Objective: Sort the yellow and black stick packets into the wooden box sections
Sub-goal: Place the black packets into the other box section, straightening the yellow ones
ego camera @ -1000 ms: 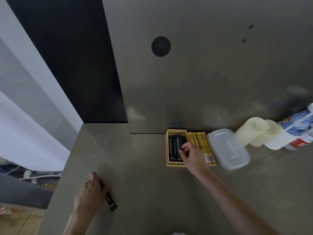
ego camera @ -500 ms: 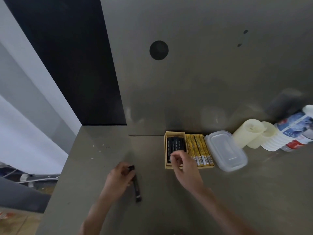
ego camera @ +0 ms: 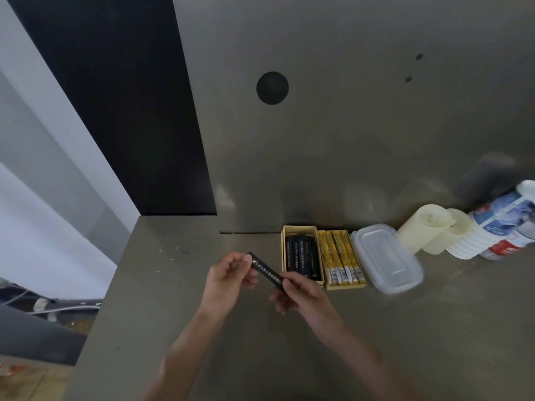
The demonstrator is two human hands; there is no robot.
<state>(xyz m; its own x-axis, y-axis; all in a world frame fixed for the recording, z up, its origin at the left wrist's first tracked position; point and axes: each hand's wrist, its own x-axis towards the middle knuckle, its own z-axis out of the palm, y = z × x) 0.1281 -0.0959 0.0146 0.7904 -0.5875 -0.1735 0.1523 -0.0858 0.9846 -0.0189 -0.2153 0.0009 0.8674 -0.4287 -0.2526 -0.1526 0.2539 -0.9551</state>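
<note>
Right now one black stick packet point(ego camera: 266, 270) is up in the air, just in front of the wooden box point(ego camera: 299, 228). Both hands have it. The left hand point(ego camera: 228, 280) pinches the far end with its thumb and fingers. The right hand point(ego camera: 301, 296) pinches the near end, with its fingers curled under. Neither hand has anything else in it.

The box sits at the back of the counter point(ego camera: 405, 342), against the wall. Its left part holds a row of black packets point(ego camera: 302, 257). Its right part holds a row of yellow packets point(ego camera: 340, 261). I see no other loose packets on the counter. So I think the job is nearly done, and only this black one has to go in the left part.

That part looks quite full, so the packet may need a little push to fit. Nothing sits between the hands and the box.

Touching the box on its right side is a clear plastic tub point(ego camera: 386, 259) with its lid on. Past that are two pale candles point(ego camera: 424, 227), a stack of white cups point(ego camera: 466, 241) and a water bottle point(ego camera: 506, 221).
</note>
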